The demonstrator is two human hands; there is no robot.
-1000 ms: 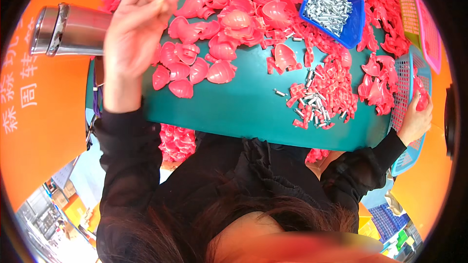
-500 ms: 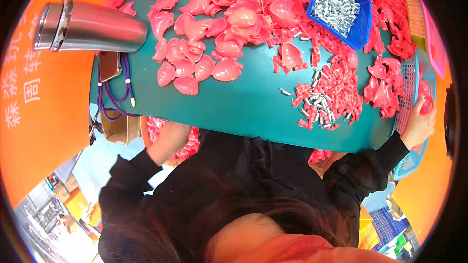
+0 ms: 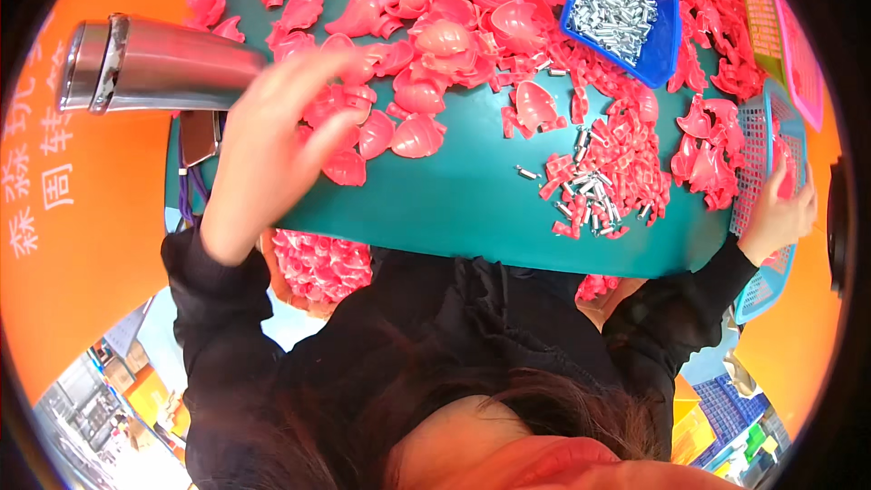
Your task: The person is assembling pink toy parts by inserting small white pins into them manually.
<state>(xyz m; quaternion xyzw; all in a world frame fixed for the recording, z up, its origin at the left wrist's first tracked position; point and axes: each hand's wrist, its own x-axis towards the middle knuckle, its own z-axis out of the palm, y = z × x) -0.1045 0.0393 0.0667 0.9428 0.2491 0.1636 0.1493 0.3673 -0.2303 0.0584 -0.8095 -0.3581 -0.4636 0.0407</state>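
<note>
My left hand [image 3: 277,141] is over the left part of the green table [image 3: 408,204], its fingers apart and slightly blurred. Nothing shows in its grasp. Just beyond its fingertips lie glossy red plastic shell pieces [image 3: 419,134], some hidden behind the hand. At the table's right edge, my right hand [image 3: 778,222] is at the light-blue basket [image 3: 751,159]. Its thumb and fingers close around a red plastic piece [image 3: 786,183], partly hidden by them. Left of that basket sits a cluster of red shell pieces [image 3: 708,159].
A steel tumbler [image 3: 181,63] lies at the left, with a phone [image 3: 200,134] on a purple cord near it. A blue tray [image 3: 670,36] holds small metal cylinders. Small red parts [image 3: 626,159] and loose cylinders [image 3: 594,195] are heaped at right. Below the table edge stands a container of red pieces [image 3: 322,263].
My left hand has risen from below the table edge to over the shell pieces. My right hand stays by the blue basket, moving down slightly with the red piece.
</note>
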